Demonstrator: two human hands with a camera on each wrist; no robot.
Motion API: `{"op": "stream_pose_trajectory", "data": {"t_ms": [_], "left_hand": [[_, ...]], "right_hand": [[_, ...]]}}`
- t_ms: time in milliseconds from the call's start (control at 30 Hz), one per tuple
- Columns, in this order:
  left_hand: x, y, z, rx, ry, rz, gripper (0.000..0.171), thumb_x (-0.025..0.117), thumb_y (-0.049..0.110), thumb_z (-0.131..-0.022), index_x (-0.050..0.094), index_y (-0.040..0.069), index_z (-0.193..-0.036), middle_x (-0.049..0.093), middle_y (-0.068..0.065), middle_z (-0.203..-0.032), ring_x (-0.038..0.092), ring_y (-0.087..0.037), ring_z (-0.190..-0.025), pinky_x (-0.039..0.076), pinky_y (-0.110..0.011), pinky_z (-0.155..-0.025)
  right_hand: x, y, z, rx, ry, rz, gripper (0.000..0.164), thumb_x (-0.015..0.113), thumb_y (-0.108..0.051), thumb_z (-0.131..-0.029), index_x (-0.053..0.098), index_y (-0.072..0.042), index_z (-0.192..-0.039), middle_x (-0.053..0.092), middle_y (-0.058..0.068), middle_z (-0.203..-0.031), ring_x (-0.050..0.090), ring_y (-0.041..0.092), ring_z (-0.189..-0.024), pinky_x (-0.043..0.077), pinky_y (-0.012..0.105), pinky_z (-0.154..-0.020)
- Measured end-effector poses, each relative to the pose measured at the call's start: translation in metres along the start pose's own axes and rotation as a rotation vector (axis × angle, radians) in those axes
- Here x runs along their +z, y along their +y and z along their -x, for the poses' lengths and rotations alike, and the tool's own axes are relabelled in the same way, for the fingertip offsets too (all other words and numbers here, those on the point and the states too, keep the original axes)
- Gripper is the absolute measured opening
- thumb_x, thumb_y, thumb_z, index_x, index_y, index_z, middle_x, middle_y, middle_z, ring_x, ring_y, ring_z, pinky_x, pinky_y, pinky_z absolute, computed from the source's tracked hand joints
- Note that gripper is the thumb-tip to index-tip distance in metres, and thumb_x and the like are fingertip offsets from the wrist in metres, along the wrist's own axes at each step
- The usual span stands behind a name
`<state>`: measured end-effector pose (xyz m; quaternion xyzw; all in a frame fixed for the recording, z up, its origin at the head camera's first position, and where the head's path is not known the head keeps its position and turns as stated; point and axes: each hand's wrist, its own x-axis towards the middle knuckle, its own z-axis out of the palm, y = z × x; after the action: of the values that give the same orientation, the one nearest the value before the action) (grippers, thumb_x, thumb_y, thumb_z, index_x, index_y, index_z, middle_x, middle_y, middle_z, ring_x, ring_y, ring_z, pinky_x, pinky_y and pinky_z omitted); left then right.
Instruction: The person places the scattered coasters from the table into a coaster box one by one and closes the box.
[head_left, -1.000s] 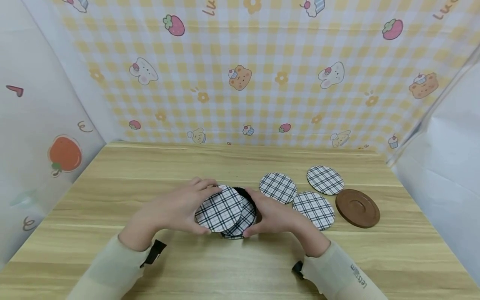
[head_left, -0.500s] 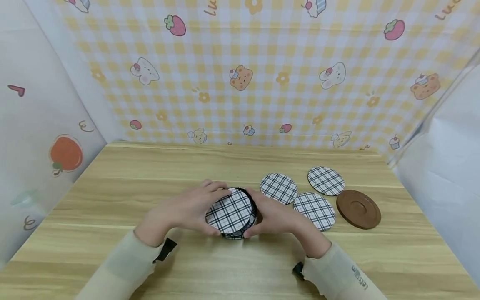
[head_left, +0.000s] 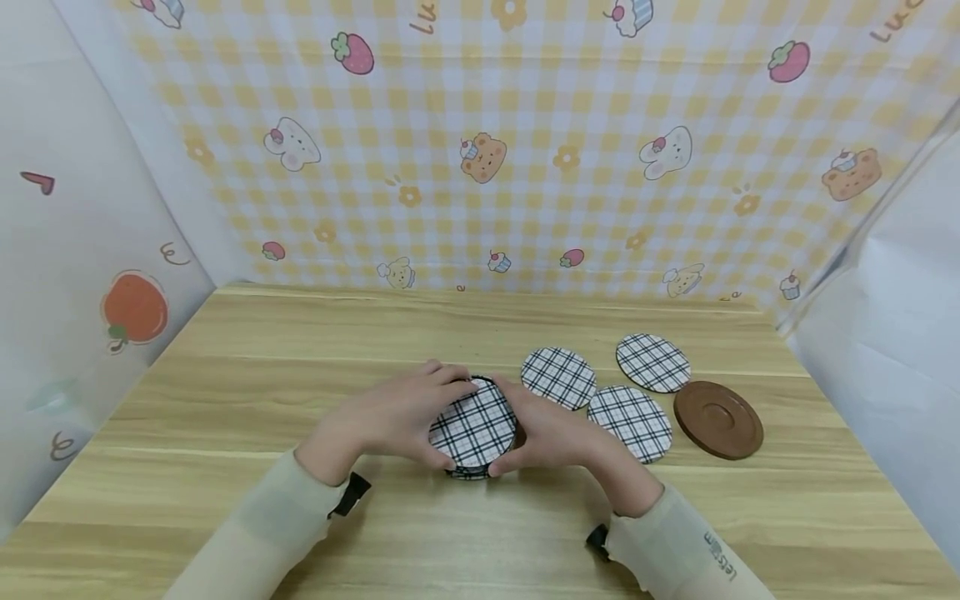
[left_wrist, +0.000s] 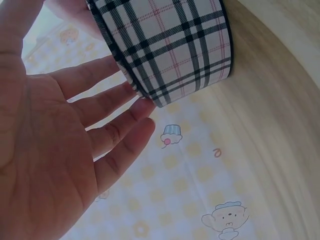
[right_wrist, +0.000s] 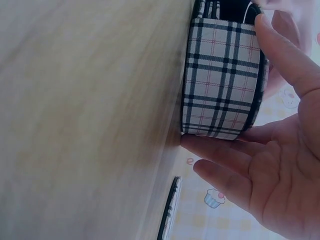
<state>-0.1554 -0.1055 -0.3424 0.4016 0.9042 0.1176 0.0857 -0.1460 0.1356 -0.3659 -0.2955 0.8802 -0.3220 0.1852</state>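
Note:
In the head view, my left hand [head_left: 405,412] holds a round plaid coaster [head_left: 472,425] by its edge, thumb at the near side and fingers at the far side. That coaster lies over the mouth of a round plaid coaster holder [right_wrist: 220,75] and covers most of it from above. My right hand [head_left: 551,429] grips the holder from the right, thumb in front and fingers behind. The right wrist view shows a notch in the holder's wall, with edges of stacked coasters [right_wrist: 207,10] inside. The holder's plaid wall [left_wrist: 170,45] also fills the top of the left wrist view.
Right of my hands lie three plaid coasters: one near the holder [head_left: 558,377], one farther back [head_left: 652,362] and one in front [head_left: 630,423]. A brown round saucer-like disc [head_left: 718,419] lies beside them on the wooden table [head_left: 337,329]. A patterned cloth [head_left: 420,225] hangs behind.
My left hand has moved right with the coaster, bringing it from overlapping the holder's left side to nearly centred over it. My right hand has stayed on the holder.

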Motion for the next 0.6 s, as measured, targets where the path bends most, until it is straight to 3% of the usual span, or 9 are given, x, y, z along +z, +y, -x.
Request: {"op": "stream_pose_trajectory", "data": {"t_ms": [300,600], "left_hand": [[0.0013,0.0005,-0.0015,0.010,0.002,-0.017,0.095,0.083,0.049,-0.070,0.046,0.008,-0.147,0.046,-0.008,-0.149,0.045,-0.025,-0.131,0.048,-0.043,-0.106],[0.0010,-0.0003,0.0026,0.007,0.018,0.028,0.094,0.083,0.048,-0.072,0.045,0.007,-0.147,0.047,-0.007,-0.150,0.044,-0.026,-0.135,0.045,-0.047,-0.109]], "right_hand": [[0.0004,0.0006,-0.0003,0.000,0.003,0.002,0.107,0.085,-0.036,-0.077,0.021,-0.004,-0.156,0.045,0.012,-0.149,0.051,0.023,-0.129,0.042,0.045,-0.112],[0.0004,0.0009,-0.0005,-0.021,0.000,-0.011,0.107,0.086,-0.034,-0.076,0.022,-0.003,-0.156,0.044,0.012,-0.150,0.049,0.025,-0.132,0.040,0.047,-0.113]]}}
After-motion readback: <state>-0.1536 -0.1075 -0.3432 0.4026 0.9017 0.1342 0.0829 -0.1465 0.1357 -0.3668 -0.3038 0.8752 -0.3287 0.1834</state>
